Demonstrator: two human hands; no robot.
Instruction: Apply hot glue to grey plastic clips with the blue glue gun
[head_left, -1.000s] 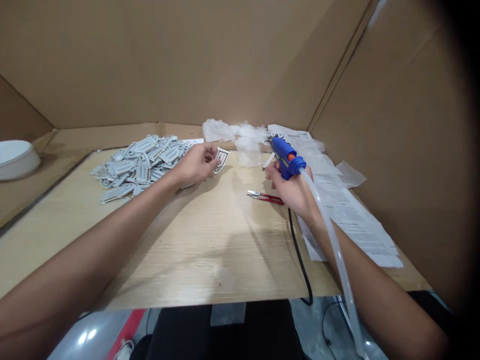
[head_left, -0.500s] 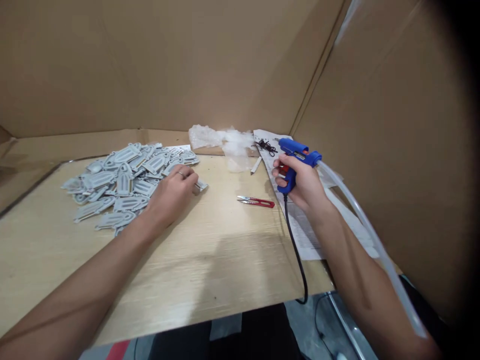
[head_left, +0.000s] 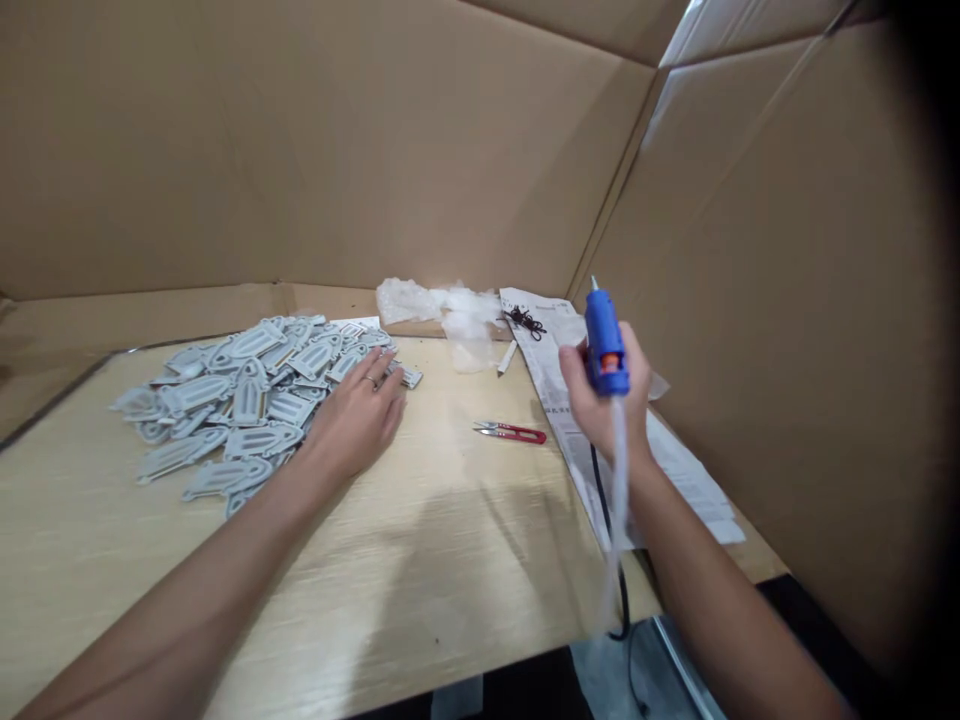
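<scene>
Head view. Right hand (head_left: 604, 400) wrapped shut around blue glue gun (head_left: 604, 340), nozzle tipped up and away toward cardboard wall (head_left: 750, 300), clear glue stick (head_left: 616, 470) trailing back from the rear, black cord (head_left: 609, 540) dropping off the bench (head_left: 450, 540) edge. Gun raised off the bench, above printed paper sheet (head_left: 675, 470), right of the red snips (head_left: 510, 432).

Left hand (head_left: 356, 415) flat, palm down, fingers (head_left: 386, 375) spread and resting on the right edge of the pile of grey tags (head_left: 240, 400); nothing pinched that shows, one tag (head_left: 411, 378) poking out just past the fingertips. Ring on one finger.

Red snips lying loose on the bench between the two hands, touching neither. Beyond snips: crumpled clear plastic (head_left: 450, 310), small black tangle (head_left: 529, 320) on the paper, white stick (head_left: 508, 357) beside it.

Step in hand, as judged: picking out a tag from the pile, gun held ready, no glue going on. Next move calls for closing left fingers on one tag, lifting it clear of the pile, bringing nozzle down to it, keeping hot tip off skin.
</scene>
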